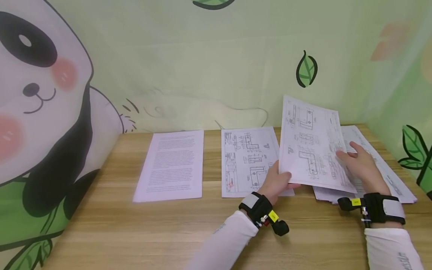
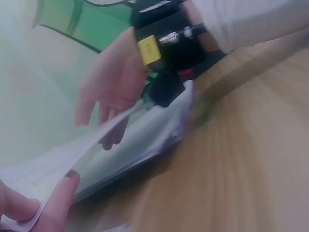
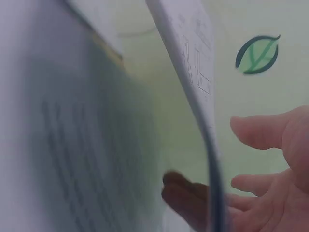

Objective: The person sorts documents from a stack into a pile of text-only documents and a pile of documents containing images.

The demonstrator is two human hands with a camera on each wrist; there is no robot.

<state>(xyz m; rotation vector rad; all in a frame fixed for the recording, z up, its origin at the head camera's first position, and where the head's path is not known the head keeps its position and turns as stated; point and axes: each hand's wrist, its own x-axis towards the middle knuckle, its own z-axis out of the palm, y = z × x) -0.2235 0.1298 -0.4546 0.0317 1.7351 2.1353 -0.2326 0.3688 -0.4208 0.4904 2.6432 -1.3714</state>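
My left hand (image 1: pixel 275 182) pinches the lower left corner of a raised, tilted drawing sheet (image 1: pixel 308 150) printed with line drawings of L-shaped parts. In the left wrist view its thumb and a finger (image 2: pixel 60 200) meet on either side of the paper. Beside the sheet's right edge is my right hand (image 1: pixel 366 168), thumb spread away from the fingers. The right wrist view shows that thumb (image 3: pixel 258 130) apart from the paper, with some fingertips behind the sheet. Beneath the raised sheet lies a fanned pile of printed papers (image 1: pixel 393 182), partly hidden by the sheet and right hand.
A pile of drawings (image 1: pixel 237 165) lies at the middle, partly behind my left hand. Farther left is a page of plain text (image 1: pixel 173 161). All rest on the wooden table (image 1: pixel 152 232), whose back edge meets a green cloth (image 1: pixel 202 75) with a panda and leaves.
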